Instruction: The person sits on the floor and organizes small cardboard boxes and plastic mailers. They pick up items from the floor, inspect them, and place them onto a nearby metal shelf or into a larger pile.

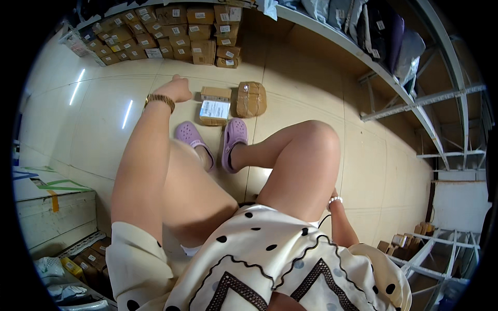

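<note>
1. As seen from the head camera, looking down past a cream dotted shirt (270,259) and two bare knees to a tiled floor (104,119).
2. Left hand (174,89) stretched forward and down, gold watch (159,99) at the wrist, fingers loosely curled and closed on nothing; just beside the left edge of a small cardboard box (215,105), whether touching cannot be told.
3. Small cardboard box lying flat on the floor just ahead of the purple clogs (212,140), white label facing up.
4. Second parcel, a brown taped packet (251,98), touching or nearly touching the right side of the box.
5. Right hand (333,197) tucked behind the right knee, bead bracelet (335,199) at the wrist; fingers hidden, so open or closed cannot be told.
6. Progress, judged from the layout: reach nearly complete, box not yet gripped or lifted; packet beside it untouched.
7. Counts: two loose parcels at the feet; two clogs; one watch; one bracelet.
8. Stack of boxes (171,31) against the far wall, well apart from the hand, roughly two dozen, too small for an exact count.
9. Metal shelving (415,98) at right, holding several grey bags (358,20); number unclear.
</note>
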Motion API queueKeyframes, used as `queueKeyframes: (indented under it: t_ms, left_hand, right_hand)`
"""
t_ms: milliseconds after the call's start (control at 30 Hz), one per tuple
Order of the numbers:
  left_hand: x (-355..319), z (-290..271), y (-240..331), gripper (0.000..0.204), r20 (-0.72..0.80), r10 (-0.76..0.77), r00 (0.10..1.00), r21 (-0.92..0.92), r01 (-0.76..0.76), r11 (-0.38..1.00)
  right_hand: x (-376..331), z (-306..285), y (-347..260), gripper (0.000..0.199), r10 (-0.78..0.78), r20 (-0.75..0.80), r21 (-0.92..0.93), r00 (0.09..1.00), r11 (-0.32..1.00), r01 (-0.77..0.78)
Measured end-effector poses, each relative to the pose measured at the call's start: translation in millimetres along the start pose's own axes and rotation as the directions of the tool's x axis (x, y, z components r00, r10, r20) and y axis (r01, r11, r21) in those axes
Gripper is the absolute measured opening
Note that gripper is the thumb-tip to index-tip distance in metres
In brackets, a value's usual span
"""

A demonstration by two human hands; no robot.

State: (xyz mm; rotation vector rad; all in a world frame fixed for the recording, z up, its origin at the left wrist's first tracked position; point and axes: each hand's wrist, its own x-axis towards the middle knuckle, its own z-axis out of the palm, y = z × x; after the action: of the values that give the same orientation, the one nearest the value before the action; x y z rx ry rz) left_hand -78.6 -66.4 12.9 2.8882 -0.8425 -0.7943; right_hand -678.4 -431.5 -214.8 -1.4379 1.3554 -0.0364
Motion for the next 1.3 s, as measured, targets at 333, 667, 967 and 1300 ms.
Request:
queueKeyframes:
  t_ms: [333,667,967,1300]
  left_hand:
    - [27,-15,51,0.063,0.048,0.204,0.978,-0.177,-0.193,0.965]
    - [43,-25,141,0.055,0.034,0.333,0.942,0.077,-0.334,0.939]
    - [-33,-2,232,0.04,0.185,0.711,0.679,0.153,-0.734,0.662]
    - [-130,75,229,0.015,0.449,0.867,0.216,0.047,-0.975,0.218]
  right_hand:
    - [-50,-71,-55,0.071,0.059,-0.325,0.1,0.944,0.995,-0.028]
    - [-54,-111,70,0.07,0.356,-0.376,0.269,0.856,0.925,-0.267]
    - [3,-167,-90,0.069,0.042,-0.398,0.176,0.917,0.984,0.031]
    - [44,-2,-376,0.061,-0.418,0.284,-0.611,0.863,0.615,0.499]
